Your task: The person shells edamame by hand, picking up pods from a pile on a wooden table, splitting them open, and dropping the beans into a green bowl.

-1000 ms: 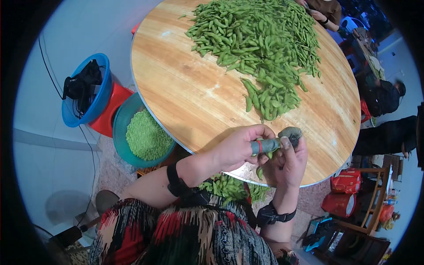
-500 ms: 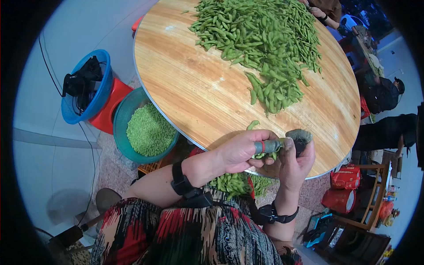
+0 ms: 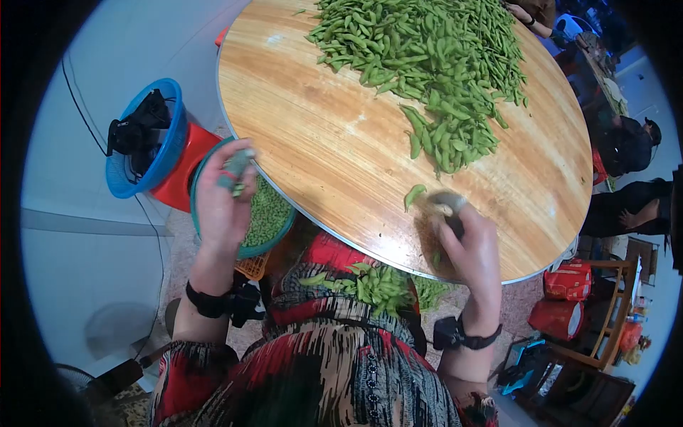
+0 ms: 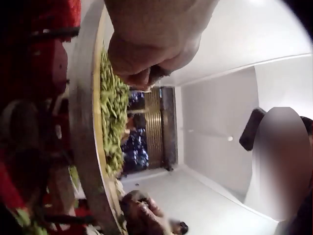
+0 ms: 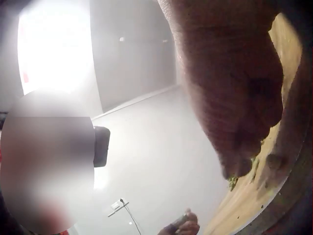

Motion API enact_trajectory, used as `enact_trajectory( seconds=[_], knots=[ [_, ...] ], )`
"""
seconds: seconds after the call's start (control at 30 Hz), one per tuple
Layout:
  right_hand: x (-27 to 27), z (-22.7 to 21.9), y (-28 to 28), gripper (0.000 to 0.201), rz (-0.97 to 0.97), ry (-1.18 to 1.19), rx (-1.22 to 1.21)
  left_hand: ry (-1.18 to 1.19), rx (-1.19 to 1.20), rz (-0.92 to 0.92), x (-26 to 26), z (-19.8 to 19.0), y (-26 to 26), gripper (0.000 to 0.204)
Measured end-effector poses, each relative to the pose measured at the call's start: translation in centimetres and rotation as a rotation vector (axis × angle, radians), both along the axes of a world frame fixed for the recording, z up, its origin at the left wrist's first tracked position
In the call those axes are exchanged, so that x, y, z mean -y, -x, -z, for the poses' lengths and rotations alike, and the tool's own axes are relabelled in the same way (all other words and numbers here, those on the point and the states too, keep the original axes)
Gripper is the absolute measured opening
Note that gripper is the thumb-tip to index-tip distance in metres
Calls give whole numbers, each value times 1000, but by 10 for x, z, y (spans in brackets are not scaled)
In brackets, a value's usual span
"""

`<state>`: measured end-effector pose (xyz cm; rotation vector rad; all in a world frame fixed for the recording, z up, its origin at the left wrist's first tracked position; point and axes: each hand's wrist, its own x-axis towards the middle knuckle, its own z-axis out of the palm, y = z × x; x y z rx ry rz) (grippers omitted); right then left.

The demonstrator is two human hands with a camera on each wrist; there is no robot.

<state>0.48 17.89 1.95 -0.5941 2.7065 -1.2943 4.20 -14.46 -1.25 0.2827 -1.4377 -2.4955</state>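
My left hand (image 3: 219, 203) is raised beside the table edge, over a teal basin (image 3: 269, 249) of shelled green soybeans (image 3: 269, 211). A grey-green finger cover with a red band wraps one of its fingers, and a few green beans show between the curled fingers. Over the near edge of the round table, my right hand (image 3: 475, 245) curls, slightly blurred, with a dark cover on its thumb side. An edamame pod (image 3: 436, 257) shows under its palm. Close to its fingertips, a single pod (image 3: 414, 196) lies on the wood.
A large heap of edamame pods (image 3: 427, 64) covers the far part of the wooden table (image 3: 299, 135). More pods (image 3: 380, 286) lie on the lap. Left of the basin, a blue basket (image 3: 179, 135) with black gear sits on a red stool (image 3: 181, 178). Another person's hand (image 3: 519, 13) is across the table.
My left hand has left my right hand and swung left over the teal basin. The right hand stays over the table's near edge. A single pod now lies apart on the wood.
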Motion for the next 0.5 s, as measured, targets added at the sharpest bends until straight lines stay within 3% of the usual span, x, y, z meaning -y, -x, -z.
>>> enact_trajectory(
  seconds=[0.07,0.1,0.17,0.2,0.27,0.33,0.37,0.4,0.43,0.47,0.5],
  knots=[
    [20,-3,13,20,98,-267,-145,116,37,-246,34,22,-9,23],
    [27,-4,17,19,61,-343,-127,123,38,-249,47,30,-12,23],
    [29,2,21,18,48,-311,-182,1010,373,-95,67,44,-24,37],
    [33,8,22,18,36,-281,-233,1513,271,-276,68,52,-31,40],
    [34,9,16,15,47,-115,-137,1609,106,-425,37,9,-27,38],
    [31,16,14,14,-53,215,36,956,-71,-91,14,-4,-23,35],
    [34,1,5,14,15,382,447,945,-125,103,-11,-11,-18,30],
    [37,-2,-1,14,-1,388,450,594,3,375,-38,-21,-13,29],
    [39,-3,-6,14,2,553,622,587,-338,533,-53,-1,1,26],
    [39,-4,-10,15,8,716,796,239,-65,735,-76,-17,0,25],
    [39,-2,-14,18,20,730,786,96,-55,745,-94,-16,2,24]
  ],
)
